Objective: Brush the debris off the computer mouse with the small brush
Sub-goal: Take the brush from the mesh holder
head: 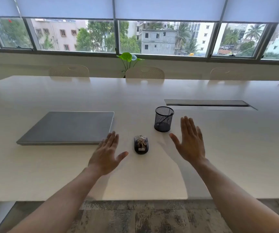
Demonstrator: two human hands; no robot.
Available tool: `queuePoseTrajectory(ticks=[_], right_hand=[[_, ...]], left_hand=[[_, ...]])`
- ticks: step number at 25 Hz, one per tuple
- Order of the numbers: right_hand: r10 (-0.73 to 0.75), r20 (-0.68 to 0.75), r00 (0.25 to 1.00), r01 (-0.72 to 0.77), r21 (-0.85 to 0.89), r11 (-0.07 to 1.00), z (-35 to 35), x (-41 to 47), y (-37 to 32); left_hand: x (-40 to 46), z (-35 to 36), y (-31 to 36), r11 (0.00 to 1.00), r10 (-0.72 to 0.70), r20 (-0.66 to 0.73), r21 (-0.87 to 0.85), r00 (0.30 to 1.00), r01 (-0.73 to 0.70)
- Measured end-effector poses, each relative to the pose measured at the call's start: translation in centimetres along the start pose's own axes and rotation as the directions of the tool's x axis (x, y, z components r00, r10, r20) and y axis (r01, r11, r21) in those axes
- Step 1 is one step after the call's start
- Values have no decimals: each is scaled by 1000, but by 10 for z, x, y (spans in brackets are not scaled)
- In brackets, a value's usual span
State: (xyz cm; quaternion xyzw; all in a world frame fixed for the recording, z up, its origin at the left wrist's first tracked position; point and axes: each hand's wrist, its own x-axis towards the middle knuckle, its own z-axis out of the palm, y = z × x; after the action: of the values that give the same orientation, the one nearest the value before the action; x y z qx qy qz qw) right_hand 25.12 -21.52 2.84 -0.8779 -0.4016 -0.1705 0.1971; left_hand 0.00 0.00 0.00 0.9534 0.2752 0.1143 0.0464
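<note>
A dark computer mouse [141, 145] lies on the white table [219, 148], with a clump of brownish debris [141, 142] on its top. Behind it to the right stands a black mesh pen cup [163, 118]; a thin dark stick, possibly the small brush [165, 118], leans inside it. My left hand [106, 153] hovers flat to the left of the mouse, fingers straight, holding nothing. My right hand [190, 140] is spread to the right of the mouse, just beside the cup, also holding nothing.
A closed grey laptop [68, 127] lies at the left, its near corner by my left fingertips. A cable slot [206, 103] is set into the table behind the cup. Chairs [144, 72] and a plant [129, 60] stand at the far side.
</note>
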Motion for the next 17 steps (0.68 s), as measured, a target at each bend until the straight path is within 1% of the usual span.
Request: queuePoseTrajectory(ticks=[2, 4, 9, 12, 17], right_hand=[[49, 33, 998, -50, 58, 997, 3, 7, -3], [86, 74, 994, -95, 133, 987, 5, 20, -5], [143, 108, 984, -166, 244, 956, 5, 58, -7], [135, 88, 987, -151, 206, 967, 2, 78, -6], [35, 114, 993, -43, 62, 997, -1, 99, -6]], left_hand=[[-5, 5, -2, 999, -20, 78, -45, 997, 24], [-8, 10, -4, 998, -35, 128, -44, 991, 41], [-7, 9, -3, 1000, -21, 166, 1, 986, 21], [-7, 9, -3, 1000, -26, 183, 4, 983, 26], [-6, 8, -2, 1000, -25, 175, -8, 984, 27]])
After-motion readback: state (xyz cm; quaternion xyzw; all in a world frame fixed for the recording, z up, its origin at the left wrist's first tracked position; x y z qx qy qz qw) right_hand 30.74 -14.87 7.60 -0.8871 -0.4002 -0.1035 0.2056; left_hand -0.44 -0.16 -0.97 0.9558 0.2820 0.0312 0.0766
